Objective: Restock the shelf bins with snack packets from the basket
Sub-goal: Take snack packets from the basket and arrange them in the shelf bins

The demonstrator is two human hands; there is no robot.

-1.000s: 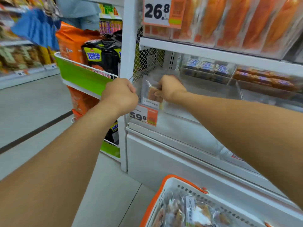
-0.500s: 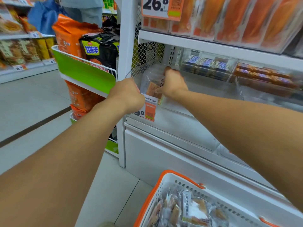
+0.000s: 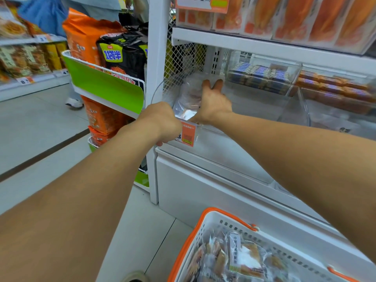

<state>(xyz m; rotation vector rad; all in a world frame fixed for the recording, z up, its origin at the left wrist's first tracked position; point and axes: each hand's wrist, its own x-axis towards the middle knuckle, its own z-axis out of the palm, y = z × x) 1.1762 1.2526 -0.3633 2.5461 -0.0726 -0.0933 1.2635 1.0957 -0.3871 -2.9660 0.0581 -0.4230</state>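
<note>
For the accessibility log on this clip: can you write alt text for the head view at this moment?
The person's right hand reaches into a clear shelf bin, fingers extended against a clear snack packet, while the left hand grips the bin's front edge by an orange price tag. Below, a white basket with orange handles holds more packets.
</note>
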